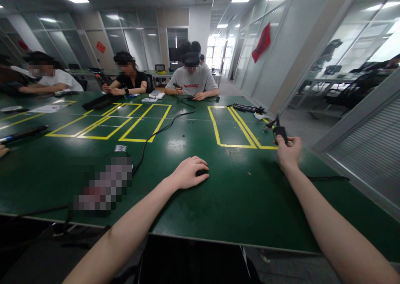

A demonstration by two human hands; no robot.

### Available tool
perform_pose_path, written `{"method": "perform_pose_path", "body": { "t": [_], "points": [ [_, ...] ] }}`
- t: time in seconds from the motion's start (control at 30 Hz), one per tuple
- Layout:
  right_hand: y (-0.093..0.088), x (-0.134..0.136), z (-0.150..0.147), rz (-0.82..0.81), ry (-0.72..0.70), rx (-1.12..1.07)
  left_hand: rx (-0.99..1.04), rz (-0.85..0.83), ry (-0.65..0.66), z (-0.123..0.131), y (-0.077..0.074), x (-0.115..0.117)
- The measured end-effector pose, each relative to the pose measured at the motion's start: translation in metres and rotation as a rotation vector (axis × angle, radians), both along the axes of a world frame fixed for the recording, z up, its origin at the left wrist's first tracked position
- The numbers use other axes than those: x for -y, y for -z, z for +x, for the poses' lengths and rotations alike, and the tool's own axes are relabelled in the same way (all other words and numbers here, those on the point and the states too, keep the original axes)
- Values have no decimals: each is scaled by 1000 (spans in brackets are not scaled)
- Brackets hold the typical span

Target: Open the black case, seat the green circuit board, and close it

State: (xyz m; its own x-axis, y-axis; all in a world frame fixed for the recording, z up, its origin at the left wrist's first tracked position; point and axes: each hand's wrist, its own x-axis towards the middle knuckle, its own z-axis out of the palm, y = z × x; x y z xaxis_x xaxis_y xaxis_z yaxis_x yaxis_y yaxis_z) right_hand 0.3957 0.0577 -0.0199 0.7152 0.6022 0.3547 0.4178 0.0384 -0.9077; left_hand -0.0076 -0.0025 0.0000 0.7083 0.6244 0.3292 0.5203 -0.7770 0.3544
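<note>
Green tabletop (225, 209), marked out in yellow tape (144, 122), stretches before us from one side to the other. At our far left, part of another person's hand (3, 151) shows at the edge, just below a long dark tool (23, 134). Beyond it sits a co-worker in a white top (67, 79), then a black tray (99, 102), then a co-worker in a black top (131, 81). Nearer us lies a blurred-out item (108, 182), with a small white label (120, 148) just past it and a black cable (162, 129) running away across the table. Opposite us, a co-worker in a printed T-shirt (192, 81) holds a thin tool.

Our left hand (190, 173) rests near the middle, its fingers curved over a small dark object (201, 172) on bare green, on our side of the tape; whether they grip it firmly, we cannot tell. Further right, a black folded item (246, 108) lies by the tape's far end. Our right hand (289, 149) has thumb and fingers closed around a black block (280, 132), near the right-hand tape's near corner.
</note>
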Motion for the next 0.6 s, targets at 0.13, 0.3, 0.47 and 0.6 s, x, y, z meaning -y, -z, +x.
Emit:
{"method": "perform_pose_path", "body": {
  "t": [0.13, 0.3, 0.47, 0.6],
  "points": [
    [0, 6, -18, -261, 32, 190, 9, 7, 4, 0, 0, 0],
    [0, 11, -14, -368, 110, 343, 9, 8, 5, 0, 0, 1],
    [1, 11, -9, -410, 48, 410, 3, 3, 2, 0, -1, 1],
    [1, 10, -4, -402, 67, 354, 8, 5, 7, -1, 0, 1]
  ]
}}
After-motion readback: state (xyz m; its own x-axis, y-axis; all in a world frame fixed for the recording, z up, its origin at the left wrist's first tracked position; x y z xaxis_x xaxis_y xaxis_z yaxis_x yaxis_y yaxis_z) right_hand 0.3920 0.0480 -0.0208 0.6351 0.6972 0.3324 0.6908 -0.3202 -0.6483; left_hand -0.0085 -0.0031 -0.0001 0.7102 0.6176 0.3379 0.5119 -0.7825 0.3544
